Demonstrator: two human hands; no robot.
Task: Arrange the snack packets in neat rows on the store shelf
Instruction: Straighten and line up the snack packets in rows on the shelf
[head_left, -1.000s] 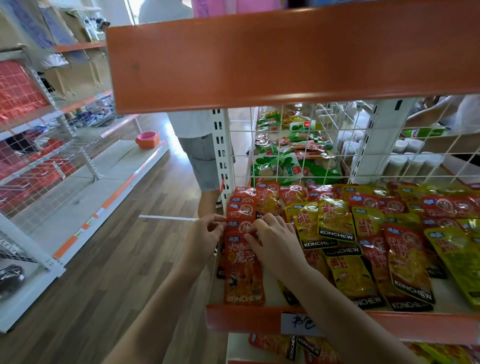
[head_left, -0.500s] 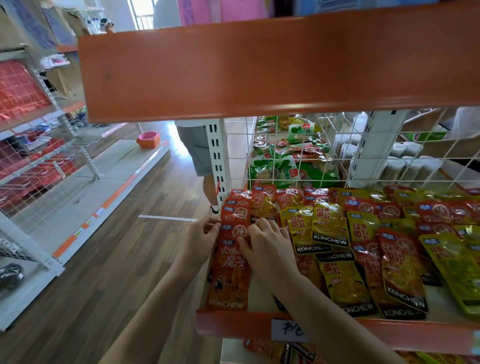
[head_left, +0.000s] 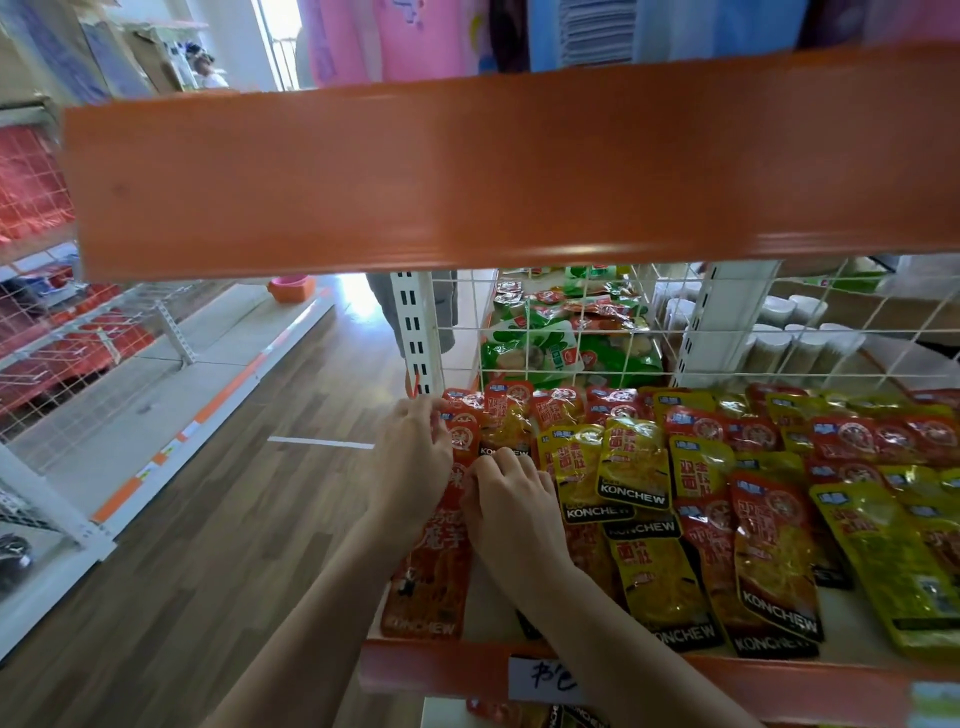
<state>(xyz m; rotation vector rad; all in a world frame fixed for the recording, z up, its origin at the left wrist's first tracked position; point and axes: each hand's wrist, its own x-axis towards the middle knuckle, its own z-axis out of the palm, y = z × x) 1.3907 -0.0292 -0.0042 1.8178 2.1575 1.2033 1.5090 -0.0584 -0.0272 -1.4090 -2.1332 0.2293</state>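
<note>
Two hands at the shelf's (head_left: 441, 667) left end: my left hand (head_left: 413, 457) and right hand (head_left: 511, 506), fingers curled, pinch the red snack packets (head_left: 434, 582) lying there, seemingly light, slippery foil best held by the flat edges.

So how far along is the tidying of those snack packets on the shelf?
Partly done. The red packets at the shelf's back left already overlap in a rough column. Both hands are on that column now: the left hand at its edge, the right hand on the long red packet at the front. The yellow packets and the mixed ones to the right lie skewed, so most rows are left.
</note>
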